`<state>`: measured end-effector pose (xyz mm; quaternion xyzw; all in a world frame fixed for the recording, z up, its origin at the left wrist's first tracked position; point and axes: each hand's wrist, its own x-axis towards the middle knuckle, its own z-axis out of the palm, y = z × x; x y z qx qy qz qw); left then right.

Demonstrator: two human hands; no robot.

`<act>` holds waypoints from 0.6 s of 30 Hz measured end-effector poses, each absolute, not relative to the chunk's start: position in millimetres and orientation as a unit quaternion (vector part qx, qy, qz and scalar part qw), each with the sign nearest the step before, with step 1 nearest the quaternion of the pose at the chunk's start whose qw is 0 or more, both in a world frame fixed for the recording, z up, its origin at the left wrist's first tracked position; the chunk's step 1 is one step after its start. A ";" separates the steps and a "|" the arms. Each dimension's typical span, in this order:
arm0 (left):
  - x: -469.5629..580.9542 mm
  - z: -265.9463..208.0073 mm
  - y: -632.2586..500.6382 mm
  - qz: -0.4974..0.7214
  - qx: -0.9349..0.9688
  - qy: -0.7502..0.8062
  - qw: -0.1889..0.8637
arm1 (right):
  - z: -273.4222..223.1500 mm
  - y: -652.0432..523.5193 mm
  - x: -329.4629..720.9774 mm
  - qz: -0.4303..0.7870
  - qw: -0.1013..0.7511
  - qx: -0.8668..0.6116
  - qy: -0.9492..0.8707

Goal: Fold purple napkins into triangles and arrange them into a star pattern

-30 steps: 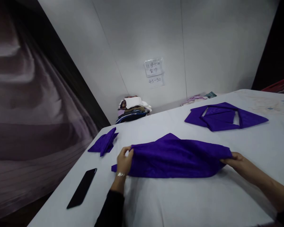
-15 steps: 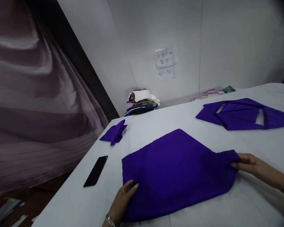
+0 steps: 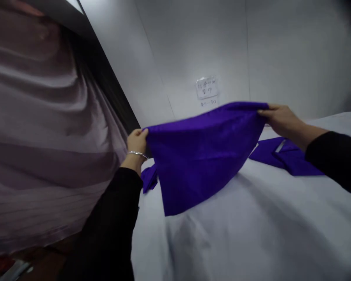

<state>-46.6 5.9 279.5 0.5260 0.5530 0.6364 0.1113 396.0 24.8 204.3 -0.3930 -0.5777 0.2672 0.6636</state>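
A purple cloth napkin (image 3: 204, 156) hangs in the air above the white-covered table (image 3: 222, 234), stretched between both hands. My left hand (image 3: 137, 142), with a silver bracelet at the wrist, pinches its upper left corner. At the upper right corner, the fingers of my right hand (image 3: 280, 117) are closed on the fabric. The lower edge of the napkin hangs loose and curves up to the right. Behind my left wrist lies a small folded purple cloth (image 3: 149, 178), partly hidden.
Another purple cloth (image 3: 292, 158), folded with gaps in it, lies on the right of the table, partly behind my right forearm. A pinkish curtain (image 3: 41, 148) hangs at the left. Paper signs (image 3: 207, 89) are stuck on the grey wall behind.
Both hands have lifted the purple napkin off the table and raised it forward. My left hand now grips a corner instead of resting on the cloth. The phone is now hidden.
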 end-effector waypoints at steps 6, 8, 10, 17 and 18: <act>-35.5 341.7 -51.4 0.746 0.551 0.344 0.148 | 274.7 -27.7 419.6 0.206 0.736 -0.260 -0.590; -33.6 323.8 -77.2 0.735 0.565 0.332 0.177 | 262.9 -51.3 424.3 0.211 0.729 -0.273 -0.591; -36.0 294.0 -100.0 0.718 0.570 0.343 0.207 | 240.0 -72.1 429.1 0.227 0.718 -0.310 -0.580; -69.9 161.9 -172.5 0.545 0.585 0.544 0.256 | 130.6 -143.5 455.5 0.255 0.548 -0.518 -0.605; -72.9 145.5 -183.3 0.505 0.597 0.560 0.273 | 114.3 -154.0 459.8 0.263 0.504 -0.531 -0.628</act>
